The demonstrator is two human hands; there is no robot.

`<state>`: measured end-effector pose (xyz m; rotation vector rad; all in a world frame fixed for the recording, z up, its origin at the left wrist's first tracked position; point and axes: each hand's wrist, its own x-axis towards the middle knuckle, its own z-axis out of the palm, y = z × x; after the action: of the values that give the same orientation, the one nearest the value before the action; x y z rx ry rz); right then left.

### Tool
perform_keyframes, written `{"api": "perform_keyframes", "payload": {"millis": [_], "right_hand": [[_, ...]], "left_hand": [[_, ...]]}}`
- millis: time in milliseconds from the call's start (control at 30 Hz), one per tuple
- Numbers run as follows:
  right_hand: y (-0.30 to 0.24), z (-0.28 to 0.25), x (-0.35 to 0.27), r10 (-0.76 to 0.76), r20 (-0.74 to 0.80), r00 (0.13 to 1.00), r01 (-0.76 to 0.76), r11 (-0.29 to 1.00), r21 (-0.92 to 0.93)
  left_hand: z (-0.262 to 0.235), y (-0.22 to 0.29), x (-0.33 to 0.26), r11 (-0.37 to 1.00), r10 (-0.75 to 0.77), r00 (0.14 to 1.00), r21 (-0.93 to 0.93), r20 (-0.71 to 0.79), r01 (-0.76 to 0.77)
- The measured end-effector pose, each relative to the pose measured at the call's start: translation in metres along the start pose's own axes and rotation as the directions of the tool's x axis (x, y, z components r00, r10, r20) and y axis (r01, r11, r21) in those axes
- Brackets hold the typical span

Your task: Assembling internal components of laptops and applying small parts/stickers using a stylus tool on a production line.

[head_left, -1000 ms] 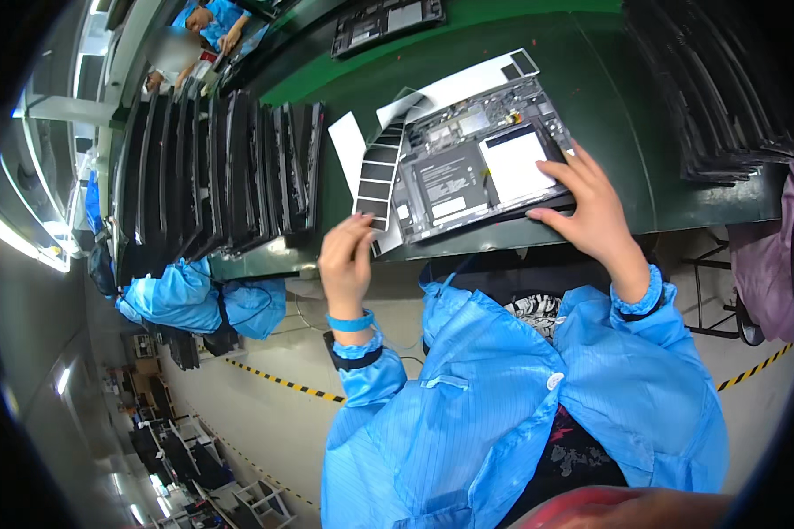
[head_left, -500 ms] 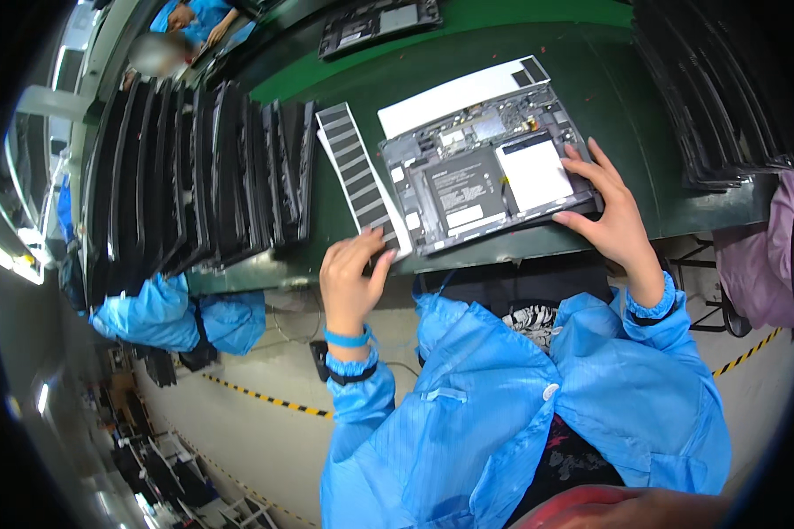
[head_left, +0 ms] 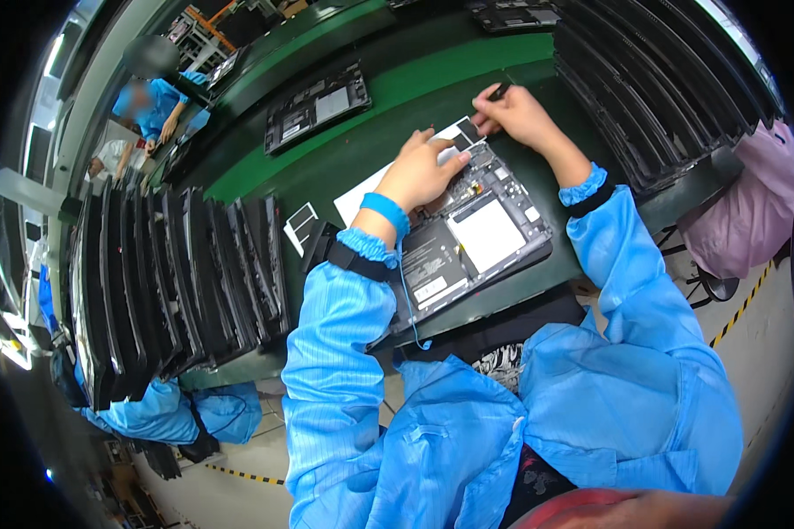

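Observation:
An opened laptop base (head_left: pixel 535 231) lies on the green bench, with a dark battery (head_left: pixel 422 269) and a white rectangular part (head_left: pixel 490 236) exposed. A white backing sheet (head_left: pixel 355 201) lies along its far edge, with black pads (head_left: pixel 465 132) at its right end. My left hand (head_left: pixel 417 175) rests over this sheet and the base's far edge, thumb and fingers apart. Just beyond the sheet's right end, my right hand (head_left: pixel 519 116) pinches a small black pad (head_left: pixel 499 92). Left of the base, another sheet with black strips (head_left: pixel 301 226) is partly hidden by my left sleeve.
Upright rows of dark laptop casings stand at left (head_left: pixel 163 291) and at right (head_left: pixel 657 93). Farther back lies another laptop base (head_left: pixel 318 108). A co-worker in blue (head_left: pixel 154 106) sits at far left. Pink cloth (head_left: pixel 741 207) hangs at the right.
Both hands have moved to the base's far edge. My left hand has left the striped sheet, and my right has left the base's side and taken hold of a black pad. The view has shifted.

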<state>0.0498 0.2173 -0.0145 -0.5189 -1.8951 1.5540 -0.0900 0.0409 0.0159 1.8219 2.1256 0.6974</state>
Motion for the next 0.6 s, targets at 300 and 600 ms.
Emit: {"api": "perform_keyframes", "payload": {"millis": [300,600], "right_hand": [[-0.003,-0.002,-0.007,0.051,-0.133,0.990,-0.080,0.971,-0.225],[-0.007,-0.004,-0.008,-0.067,-0.056,0.996,0.054,0.977,-0.206]], "left_hand": [[0.019,0.000,0.011,0.973,0.027,0.991,0.223,0.130,-0.056],[0.023,-0.008,0.014,0.986,0.027,0.994,0.159,0.109,-0.044]]}}
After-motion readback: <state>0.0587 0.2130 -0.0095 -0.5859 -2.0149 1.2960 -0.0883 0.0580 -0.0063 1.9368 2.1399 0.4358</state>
